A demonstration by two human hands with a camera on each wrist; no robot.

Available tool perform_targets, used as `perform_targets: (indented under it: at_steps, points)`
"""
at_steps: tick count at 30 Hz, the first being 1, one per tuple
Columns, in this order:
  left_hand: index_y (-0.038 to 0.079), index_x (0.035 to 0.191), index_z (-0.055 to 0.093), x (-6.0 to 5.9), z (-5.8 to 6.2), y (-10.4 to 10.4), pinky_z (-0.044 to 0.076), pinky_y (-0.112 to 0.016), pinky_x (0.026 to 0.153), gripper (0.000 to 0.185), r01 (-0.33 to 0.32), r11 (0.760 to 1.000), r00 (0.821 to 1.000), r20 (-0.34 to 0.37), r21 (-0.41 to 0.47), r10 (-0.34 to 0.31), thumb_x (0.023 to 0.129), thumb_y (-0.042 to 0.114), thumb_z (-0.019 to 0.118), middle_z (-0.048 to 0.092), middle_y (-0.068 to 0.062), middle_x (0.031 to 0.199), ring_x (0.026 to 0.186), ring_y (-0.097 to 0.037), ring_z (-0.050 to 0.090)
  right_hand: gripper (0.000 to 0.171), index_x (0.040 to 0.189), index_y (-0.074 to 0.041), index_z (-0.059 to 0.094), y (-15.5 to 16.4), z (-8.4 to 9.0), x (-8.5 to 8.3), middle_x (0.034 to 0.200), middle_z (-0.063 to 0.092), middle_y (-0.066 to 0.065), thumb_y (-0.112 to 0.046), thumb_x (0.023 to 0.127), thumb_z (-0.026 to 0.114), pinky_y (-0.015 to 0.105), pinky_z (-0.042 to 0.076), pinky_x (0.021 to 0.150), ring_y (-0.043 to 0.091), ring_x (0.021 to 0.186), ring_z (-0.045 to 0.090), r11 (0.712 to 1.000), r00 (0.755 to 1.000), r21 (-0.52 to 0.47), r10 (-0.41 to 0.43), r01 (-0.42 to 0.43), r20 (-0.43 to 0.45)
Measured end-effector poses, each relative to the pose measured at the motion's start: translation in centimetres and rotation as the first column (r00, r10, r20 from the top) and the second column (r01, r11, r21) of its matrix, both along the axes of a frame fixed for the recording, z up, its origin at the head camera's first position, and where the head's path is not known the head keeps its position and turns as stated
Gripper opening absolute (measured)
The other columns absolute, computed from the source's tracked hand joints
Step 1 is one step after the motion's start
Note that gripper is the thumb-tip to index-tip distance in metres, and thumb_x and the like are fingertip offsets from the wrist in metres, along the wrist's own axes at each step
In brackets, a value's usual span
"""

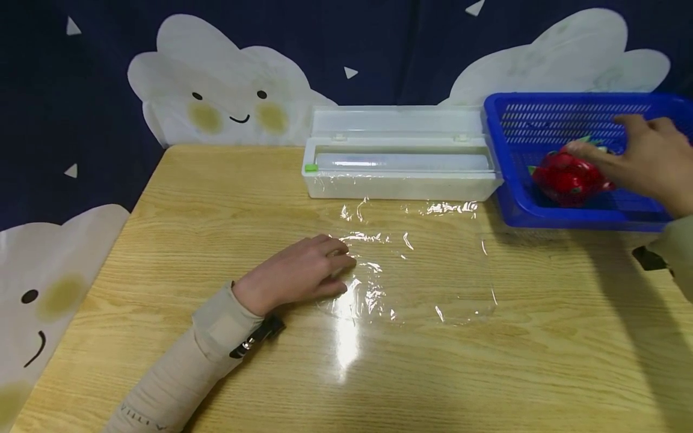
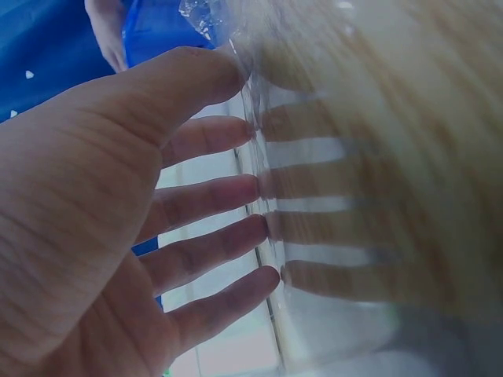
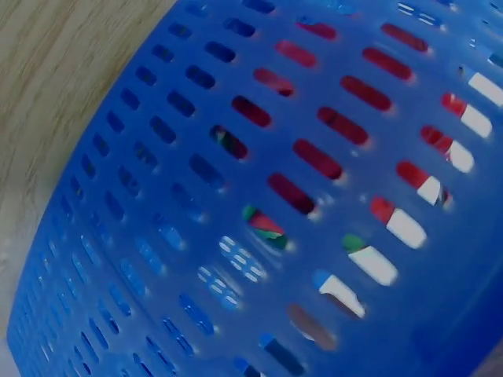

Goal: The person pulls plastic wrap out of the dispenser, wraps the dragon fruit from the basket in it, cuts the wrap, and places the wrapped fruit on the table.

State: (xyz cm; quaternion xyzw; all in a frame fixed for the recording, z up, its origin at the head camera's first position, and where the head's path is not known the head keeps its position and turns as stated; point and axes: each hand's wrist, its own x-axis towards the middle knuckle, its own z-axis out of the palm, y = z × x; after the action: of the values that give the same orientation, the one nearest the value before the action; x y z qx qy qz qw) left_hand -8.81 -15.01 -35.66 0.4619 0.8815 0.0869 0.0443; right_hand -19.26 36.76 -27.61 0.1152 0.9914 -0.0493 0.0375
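A clear sheet of cling film (image 1: 428,270) lies flat on the wooden table (image 1: 216,198). My left hand (image 1: 341,264) rests palm down at the film's left edge. In the left wrist view that left hand (image 2: 251,173) has straight, spread fingers (image 2: 212,192) whose tips touch the film (image 2: 330,236). My right hand (image 1: 590,162) reaches into the blue basket (image 1: 568,99), its fingers curved over a red dragon fruit (image 1: 565,180) lying inside. The right wrist view shows only the slotted basket wall (image 3: 157,236), with red and green of the fruit (image 3: 267,224) behind the slots.
A white cling film dispenser box (image 1: 400,180) with its lid open stands behind the sheet, left of the basket. Cloud-patterned dark backdrop (image 1: 216,102) rises behind the table. A small black object (image 1: 649,258) lies near my right sleeve.
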Motion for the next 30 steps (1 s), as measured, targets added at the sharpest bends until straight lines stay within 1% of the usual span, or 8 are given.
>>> perform_targets:
  at_steps: [3,6,11,17,22,26,28,30]
  points:
    - [0.011,0.131,0.069,0.0,-0.1,0.0,0.052,-0.045,0.113,0.04,0.006,1.0,1.0,-0.004,-0.001,-0.006,0.1,0.035,0.066,0.067,-0.013,0.136,0.125,-0.03,0.064,0.117,0.162,0.006,-0.002,0.0,-0.3,-0.1,0.161,0.001,0.047,-0.084,0.093,0.028,0.083,0.024,0.113,0.069,0.145,0.018,0.999,0.998,-0.025,-0.04,0.042,0.058]
    - [0.011,0.13,0.069,-0.1,-0.2,0.0,0.052,-0.044,0.113,0.038,0.012,1.0,1.0,-0.012,0.0,-0.012,0.1,0.034,0.066,0.068,-0.012,0.135,0.125,-0.029,0.064,0.116,0.161,0.006,-0.007,0.0,-0.5,-0.1,0.159,0.002,0.049,-0.082,0.094,0.029,0.084,0.027,0.11,0.071,0.142,0.021,0.998,0.995,-0.042,-0.053,0.057,0.082]
    - [0.011,0.13,0.069,-0.1,-0.1,0.0,0.052,-0.044,0.113,0.038,0.014,1.0,1.0,-0.021,0.005,-0.013,0.099,0.034,0.067,0.068,-0.012,0.135,0.125,-0.03,0.064,0.117,0.16,0.008,-0.01,0.2,-1.0,-0.5,0.154,0.007,0.053,-0.081,0.095,0.03,0.084,0.031,0.107,0.072,0.135,0.026,0.997,0.994,-0.057,-0.048,0.054,0.098]
    - [0.011,0.132,0.069,0.1,-0.1,0.0,0.052,-0.045,0.113,0.041,0.0,1.0,1.0,0.002,0.002,0.0,0.099,0.035,0.067,0.067,-0.014,0.137,0.126,-0.031,0.063,0.119,0.158,0.012,-0.009,0.2,-1.7,-0.9,0.148,0.013,0.056,-0.081,0.095,0.03,0.083,0.036,0.104,0.071,0.126,0.031,0.998,0.992,-0.05,-0.04,0.046,0.118]
    - [0.011,0.132,0.069,0.0,-0.3,0.0,0.053,-0.044,0.111,0.041,0.008,1.0,1.0,-0.025,0.004,-0.007,0.099,0.036,0.067,0.068,-0.013,0.135,0.124,-0.03,0.064,0.121,0.158,0.01,-0.011,0.2,-2.2,-1.2,0.152,0.01,0.054,-0.084,0.093,0.027,0.083,0.033,0.108,0.071,0.131,0.029,0.996,0.988,-0.06,-0.057,0.067,0.147]
    - [0.012,0.133,0.068,-0.1,-0.4,0.0,0.052,-0.044,0.112,0.042,0.007,1.0,1.0,-0.028,-0.001,-0.007,0.1,0.037,0.066,0.067,-0.013,0.136,0.125,-0.03,0.064,0.122,0.159,0.009,-0.012,0.1,-2.3,-1.3,0.153,0.009,0.053,-0.085,0.092,0.028,0.082,0.034,0.108,0.071,0.133,0.028,0.993,0.985,-0.075,-0.08,0.092,0.153]
    - [0.012,0.133,0.068,-0.1,-0.4,0.0,0.052,-0.044,0.112,0.042,0.006,1.0,1.0,-0.024,0.0,-0.006,0.1,0.037,0.066,0.068,-0.013,0.136,0.125,-0.03,0.064,0.123,0.159,0.01,-0.011,-0.1,-2.2,-1.2,0.151,0.014,0.054,-0.085,0.092,0.03,0.081,0.038,0.105,0.071,0.129,0.033,0.993,0.983,-0.072,-0.084,0.097,0.162]
    - [0.012,0.134,0.068,-0.1,-0.4,0.0,0.052,-0.044,0.112,0.042,0.004,1.0,1.0,-0.024,-0.002,-0.004,0.1,0.037,0.066,0.067,-0.013,0.136,0.125,-0.03,0.064,0.125,0.159,0.011,-0.008,-0.2,-2.0,-1.0,0.144,0.024,0.055,-0.086,0.091,0.032,0.076,0.049,0.096,0.069,0.121,0.042,0.992,0.981,-0.067,-0.09,0.103,0.17]
